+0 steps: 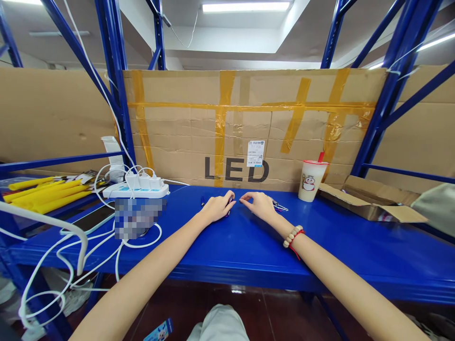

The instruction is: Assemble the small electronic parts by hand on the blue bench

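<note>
Over the blue shelf top (234,251), my left hand (218,207) is closed around a small dark purple item (230,201), mostly hidden by the fingers. A short gap to its right separates it from my right hand (260,204), whose thumb and forefinger come together in a pinch; what they hold, if anything, is too small to make out. Beside the right hand lie several thin dark items with silvery ends (280,206), partly covered by it. A small dark blue piece (202,201) shows just left of my left hand.
A drink cup with a red straw (308,182) and an open cardboard box (369,199) stand at right. At left are a power strip (137,190), a phone (90,219), white cables (119,251) and yellow sticks (53,194). A cardboard panel (177,137) closes the back.
</note>
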Demonstrator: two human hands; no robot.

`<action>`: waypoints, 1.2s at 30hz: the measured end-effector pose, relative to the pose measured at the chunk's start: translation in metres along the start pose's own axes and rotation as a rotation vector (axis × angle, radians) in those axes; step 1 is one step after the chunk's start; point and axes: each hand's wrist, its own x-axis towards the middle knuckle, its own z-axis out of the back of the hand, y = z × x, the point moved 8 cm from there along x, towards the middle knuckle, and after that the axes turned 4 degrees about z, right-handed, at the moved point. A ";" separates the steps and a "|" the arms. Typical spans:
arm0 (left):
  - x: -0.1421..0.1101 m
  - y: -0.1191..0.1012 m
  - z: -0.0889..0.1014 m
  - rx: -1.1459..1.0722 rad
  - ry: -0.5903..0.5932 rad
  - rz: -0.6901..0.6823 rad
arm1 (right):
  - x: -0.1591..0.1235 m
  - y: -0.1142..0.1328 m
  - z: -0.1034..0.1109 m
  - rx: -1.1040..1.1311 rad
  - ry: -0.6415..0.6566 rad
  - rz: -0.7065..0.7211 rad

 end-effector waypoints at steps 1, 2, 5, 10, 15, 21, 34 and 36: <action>0.000 0.000 0.000 0.002 -0.006 -0.001 | 0.000 -0.001 -0.001 0.000 -0.004 -0.002; 0.000 0.000 0.001 0.008 -0.018 0.001 | 0.000 -0.001 -0.002 -0.002 -0.004 -0.002; 0.000 0.004 0.004 0.042 -0.066 0.029 | 0.001 -0.003 -0.005 -0.011 0.013 0.008; 0.001 0.010 0.004 0.087 -0.094 0.085 | 0.000 -0.003 -0.007 0.001 0.058 -0.014; 0.001 0.011 0.005 0.106 -0.099 0.097 | 0.000 -0.006 -0.010 0.017 0.071 -0.040; 0.002 0.013 0.006 0.125 -0.094 0.129 | 0.001 -0.006 -0.012 0.019 0.076 -0.028; 0.001 0.010 0.007 0.129 -0.103 0.111 | 0.001 -0.006 -0.011 0.017 0.004 0.017; 0.001 0.010 0.007 0.127 -0.104 0.108 | 0.001 -0.004 -0.009 0.018 0.018 0.008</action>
